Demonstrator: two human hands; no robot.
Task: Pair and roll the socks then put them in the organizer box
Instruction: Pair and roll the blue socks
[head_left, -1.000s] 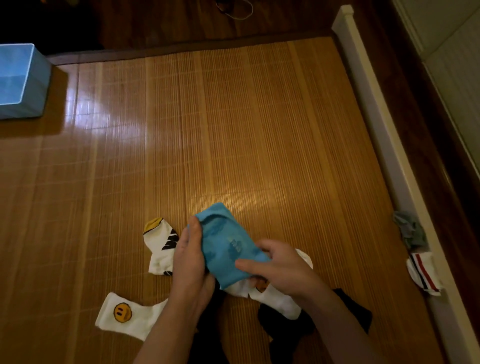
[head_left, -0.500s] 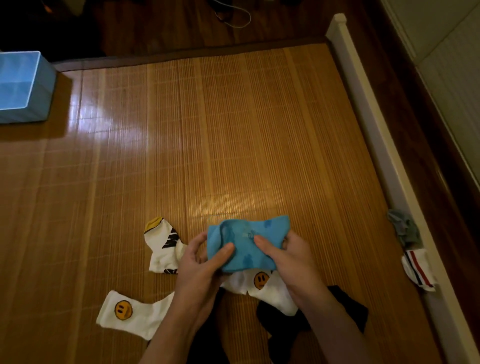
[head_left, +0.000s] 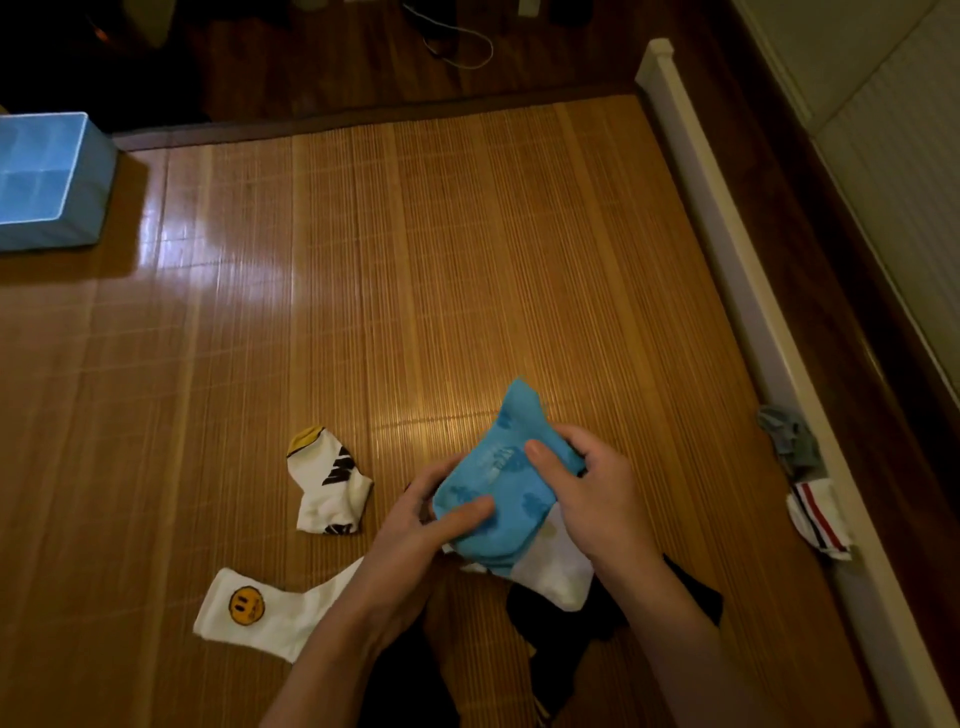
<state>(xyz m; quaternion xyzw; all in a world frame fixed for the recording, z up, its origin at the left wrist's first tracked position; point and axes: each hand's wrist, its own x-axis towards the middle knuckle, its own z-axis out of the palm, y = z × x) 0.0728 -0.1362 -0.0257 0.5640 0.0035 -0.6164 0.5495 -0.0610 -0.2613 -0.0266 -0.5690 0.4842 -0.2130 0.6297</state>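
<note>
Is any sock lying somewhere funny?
Yes. A crumpled grey sock and a white sock with stripes lie by the white rail at the right edge of the mat, apart from the smiley-face sock and the others. Nothing looks torn or spilled.

Left hand (head_left: 415, 530) is gripping the blue sock (head_left: 511, 499), thumb lying across its top, fingers curling underneath. Right hand (head_left: 597, 493) is gripping the opposite side just beside the left, thumb pressing on top. Forearms are converging.

left grip (head_left: 410, 535) and right grip (head_left: 597, 499) bare; forearms (head_left: 675, 623) bare.
</note>
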